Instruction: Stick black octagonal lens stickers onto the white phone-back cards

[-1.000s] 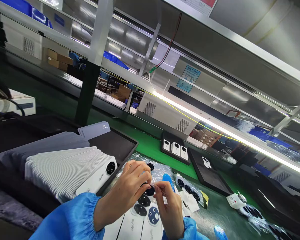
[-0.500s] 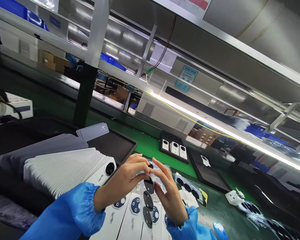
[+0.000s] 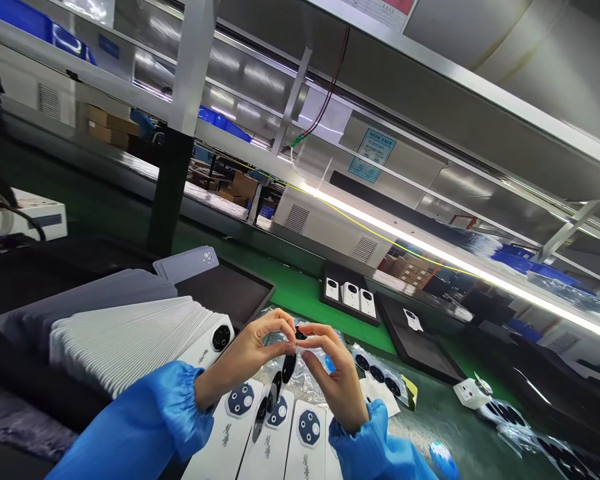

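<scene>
My left hand (image 3: 265,343) and my right hand (image 3: 334,373) meet above the work surface, fingertips pinched together. Between them they grip a strip of black camera lens covers (image 3: 275,391), its lower end dangling to the left, turned nearly edge-on. The fingers partly hide the topmost black disc. Beneath the hands lie several white phone back panels (image 3: 307,443) in a row, each with a dark blue camera area with pale circles. Left of my left hand spreads a fanned stack of white phone back panels (image 3: 130,340); the front one carries a black round lens cover (image 3: 221,338).
Grey panels (image 3: 187,262) lie beside a black tray (image 3: 225,293). Far trays hold white panels, three in one (image 3: 350,319) and one in another (image 3: 420,353). At right are bagged lens covers (image 3: 377,373), a small white device (image 3: 472,393) and a blue round object (image 3: 443,460).
The lower end of the strip has swung left and turned from face-on to nearly edge-on, uncovering more of the panels below. Both hands keep their pinch, shifting only slightly.
</scene>
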Demonstrator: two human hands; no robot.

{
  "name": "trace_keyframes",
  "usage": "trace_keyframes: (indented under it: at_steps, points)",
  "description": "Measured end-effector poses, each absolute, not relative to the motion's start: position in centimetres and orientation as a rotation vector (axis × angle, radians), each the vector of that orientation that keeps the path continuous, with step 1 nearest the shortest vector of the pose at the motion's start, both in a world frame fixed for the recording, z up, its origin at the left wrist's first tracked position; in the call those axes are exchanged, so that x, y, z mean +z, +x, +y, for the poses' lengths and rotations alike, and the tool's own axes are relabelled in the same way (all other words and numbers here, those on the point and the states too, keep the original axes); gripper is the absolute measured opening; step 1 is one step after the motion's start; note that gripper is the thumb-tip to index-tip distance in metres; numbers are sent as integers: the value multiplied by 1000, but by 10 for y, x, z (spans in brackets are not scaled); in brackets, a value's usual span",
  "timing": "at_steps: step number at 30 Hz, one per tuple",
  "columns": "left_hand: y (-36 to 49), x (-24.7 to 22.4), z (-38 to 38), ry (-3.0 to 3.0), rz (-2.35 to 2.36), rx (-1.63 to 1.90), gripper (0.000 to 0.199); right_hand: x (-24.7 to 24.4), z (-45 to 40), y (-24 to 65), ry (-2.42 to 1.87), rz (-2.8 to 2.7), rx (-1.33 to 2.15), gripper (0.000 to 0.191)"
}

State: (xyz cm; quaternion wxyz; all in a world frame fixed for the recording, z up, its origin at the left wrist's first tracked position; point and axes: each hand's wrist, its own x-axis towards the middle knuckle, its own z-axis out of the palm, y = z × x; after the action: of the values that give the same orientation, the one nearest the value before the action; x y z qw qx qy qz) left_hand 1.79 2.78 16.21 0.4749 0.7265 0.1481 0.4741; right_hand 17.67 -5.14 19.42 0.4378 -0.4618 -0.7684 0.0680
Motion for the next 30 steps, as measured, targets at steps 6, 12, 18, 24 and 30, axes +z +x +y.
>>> trace_keyframes:
  at_steps: [6, 12, 18, 24, 30]
  points:
    - [17, 165, 30, 1788, 389, 1161, 19, 196, -51, 178, -1219, -1882, 133, 14]
    - [15, 172, 34, 1822, 486, 1101, 18, 193, -49, 190, -1344, -1826, 114, 14]
    - [14, 177, 38, 1798, 547, 1029, 21, 193, -44, 197, -1417, -1725, 203, 24]
    - [18, 178, 39, 1689, 535, 988, 24, 207, -43, 194, -1434, -1656, 512, 34]
    - [30, 155, 37, 1445, 522, 849, 59, 189, -25, 215, -1436, -1428, 700, 51]
